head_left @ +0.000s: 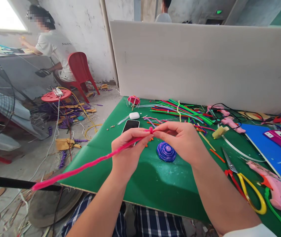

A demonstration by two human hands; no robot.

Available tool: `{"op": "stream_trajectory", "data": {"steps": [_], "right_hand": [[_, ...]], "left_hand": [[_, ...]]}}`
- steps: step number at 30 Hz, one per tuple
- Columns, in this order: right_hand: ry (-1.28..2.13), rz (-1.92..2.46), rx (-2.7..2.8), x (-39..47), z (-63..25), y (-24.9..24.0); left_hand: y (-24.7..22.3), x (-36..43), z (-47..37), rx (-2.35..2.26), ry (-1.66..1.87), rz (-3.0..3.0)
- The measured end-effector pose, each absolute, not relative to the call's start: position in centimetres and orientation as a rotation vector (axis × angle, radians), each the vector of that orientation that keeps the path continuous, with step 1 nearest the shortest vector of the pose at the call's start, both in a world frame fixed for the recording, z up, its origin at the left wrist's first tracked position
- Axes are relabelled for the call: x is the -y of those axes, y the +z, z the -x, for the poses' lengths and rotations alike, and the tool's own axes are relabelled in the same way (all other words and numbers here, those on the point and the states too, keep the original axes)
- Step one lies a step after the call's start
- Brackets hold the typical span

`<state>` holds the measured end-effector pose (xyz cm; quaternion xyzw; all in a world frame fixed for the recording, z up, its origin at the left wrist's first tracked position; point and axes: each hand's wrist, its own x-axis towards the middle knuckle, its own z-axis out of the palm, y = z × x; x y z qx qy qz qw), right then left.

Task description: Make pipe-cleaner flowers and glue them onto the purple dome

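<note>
A long pink pipe cleaner (pixel 91 163) runs across my left hand (pixel 127 148), and its loose end sticks out far to the left. Thumb and index finger of that hand pinch it near a small pink knot or coil (pixel 151 129). My right hand (pixel 180 140) pinches the same pipe cleaner just right of the coil, the fingertips of both hands nearly meeting. Below them on the green table (pixel 140 184) lies a purple and blue spiral disc (pixel 166 151). Partly behind my left hand is a phone (pixel 130 125).
Scissors (pixel 239 181) and a pink glue gun (pixel 271 184) lie at the right, near a blue board (pixel 259 135). Coloured pipe cleaners (pixel 184 111) pile up at the back before a white partition (pixel 204 65). A person (pixel 56 49) sits at the far left.
</note>
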<state>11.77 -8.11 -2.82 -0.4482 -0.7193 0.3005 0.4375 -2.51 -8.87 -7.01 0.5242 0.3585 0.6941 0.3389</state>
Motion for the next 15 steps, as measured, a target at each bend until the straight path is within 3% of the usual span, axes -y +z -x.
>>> {"op": "stream_trajectory", "data": {"steps": [15], "right_hand": [[0.522, 1.121, 1.895, 8.46, -11.55, -2.66]], "left_hand": [[-6.64, 8.62, 2.55, -0.892, 1.682, -1.143]]}}
